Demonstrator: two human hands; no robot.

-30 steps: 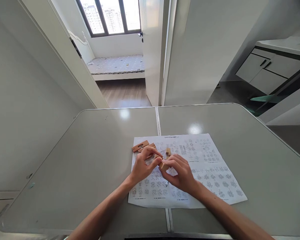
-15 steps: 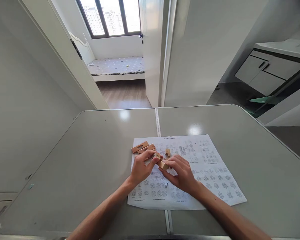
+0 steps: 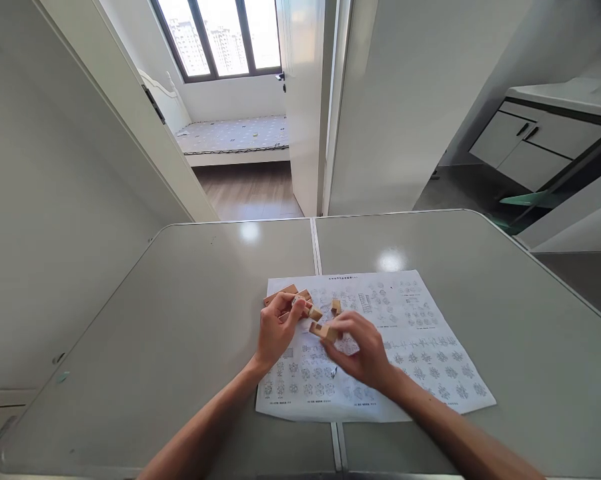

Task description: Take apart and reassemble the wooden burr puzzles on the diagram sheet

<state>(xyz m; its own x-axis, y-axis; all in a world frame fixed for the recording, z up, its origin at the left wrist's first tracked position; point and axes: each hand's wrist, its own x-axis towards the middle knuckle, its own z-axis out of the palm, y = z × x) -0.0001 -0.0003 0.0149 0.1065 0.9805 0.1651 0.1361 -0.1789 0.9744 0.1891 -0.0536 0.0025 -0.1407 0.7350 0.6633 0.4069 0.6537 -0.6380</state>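
Between the thumb and fingers of my left hand (image 3: 276,327) is a notched wooden block (image 3: 314,313), its near end sticking out to the right. My right hand (image 3: 357,343) pinches a second notched block (image 3: 324,331), just below and apart from the first. A small wooden piece (image 3: 335,307) stands on the paper beyond my right fingers. More wooden pieces (image 3: 281,293) lie behind my left hand, partly covered by it. Under both hands spreads a large printed sheet (image 3: 430,360) with rows of small line diagrams.
The sheet lies on a grey table (image 3: 190,320) with a metal seam (image 3: 315,247) down its middle. Past the far edge are an open door (image 3: 307,107) and a bed (image 3: 235,133). A white cabinet (image 3: 535,143) stands at the right.
The two wooden blocks, together half a second ago, are now apart. My left hand has shifted slightly left with one, while my right hand keeps the other.
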